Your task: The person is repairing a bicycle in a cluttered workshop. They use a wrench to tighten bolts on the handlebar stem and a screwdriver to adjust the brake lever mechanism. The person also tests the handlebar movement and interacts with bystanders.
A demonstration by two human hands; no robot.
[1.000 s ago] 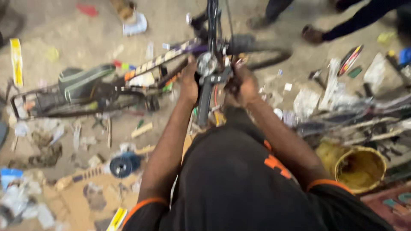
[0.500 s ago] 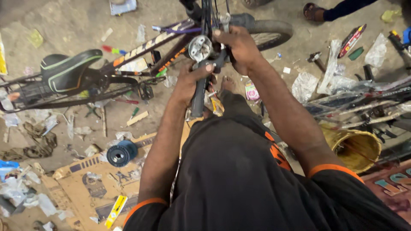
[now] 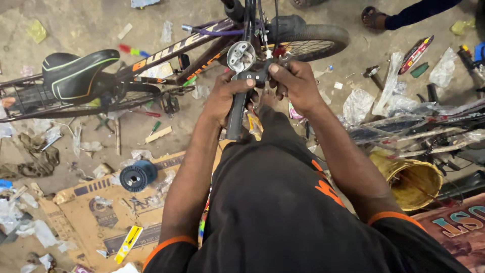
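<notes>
Seen from above, both hands work at one end of a bicycle handlebar. Left hand is wrapped closed around the black handlebar grip, which points down toward the person's lap. Right hand is closed, fingers pinched, on the dark brake lever clamp just above the grip, beside a round silver bell mounted on the bar. Thin control cables rise from the clamp toward the top edge of the view.

The grip looks like rubber over a stiff tube: firm, not fragile, and probably slightly yielding under the palm (a full wrap suits it). The clamp appears small and rigid, best taken at its body with fingertips; the cables are likely springy and easily kinked.

Behind the hands lies a dark bicycle frame with a black saddle and a tyre. A blue spool rests on flattened cardboard on the littered floor; a yellow woven basket stands at right.
</notes>
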